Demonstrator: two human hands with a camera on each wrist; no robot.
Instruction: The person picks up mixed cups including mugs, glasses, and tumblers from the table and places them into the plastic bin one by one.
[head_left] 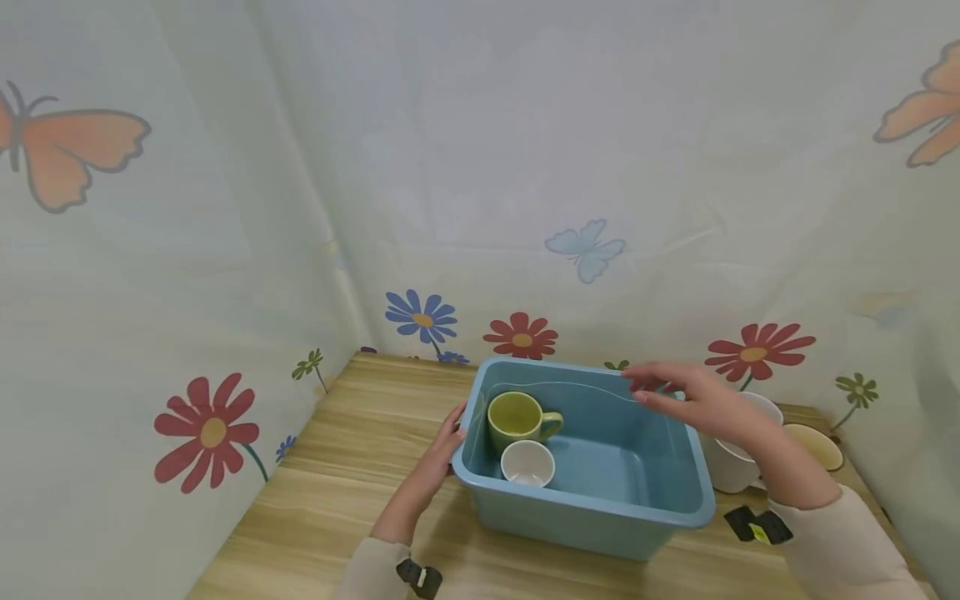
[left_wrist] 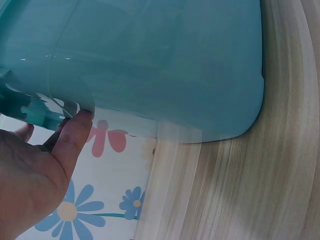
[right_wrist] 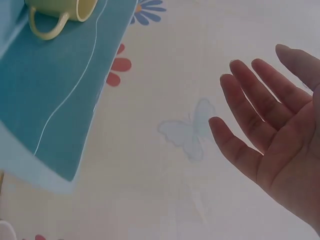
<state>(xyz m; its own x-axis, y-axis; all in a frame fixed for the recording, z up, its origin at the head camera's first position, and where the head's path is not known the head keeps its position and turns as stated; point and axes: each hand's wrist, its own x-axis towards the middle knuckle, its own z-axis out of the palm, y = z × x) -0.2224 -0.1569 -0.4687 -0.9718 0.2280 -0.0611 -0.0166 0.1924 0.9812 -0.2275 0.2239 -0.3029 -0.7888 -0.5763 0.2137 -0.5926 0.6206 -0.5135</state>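
A light blue plastic bin (head_left: 600, 521) stands on the wooden table. In its left end are a yellow-green mug (head_left: 516, 417), handle to the right, and a small white cup (head_left: 528, 463) in front of it. My left hand (head_left: 427, 467) touches the bin's left side from outside; the left wrist view shows its fingers (left_wrist: 70, 142) fairly straight, at the handle opening below the rim. Above the bin's back right corner hovers my right hand (head_left: 701, 400), holding nothing. Its fingers (right_wrist: 250, 112) are loosely extended and apart from the bin in the right wrist view.
Just right of the bin stand white mugs (head_left: 729, 473), partly hidden by the right forearm. A shallow cream-coloured vessel (head_left: 813, 446) sits beyond them at the table's right edge. Behind the wooden table (head_left: 300, 533) hangs a white curtain (head_left: 465, 167) printed with flowers and butterflies.
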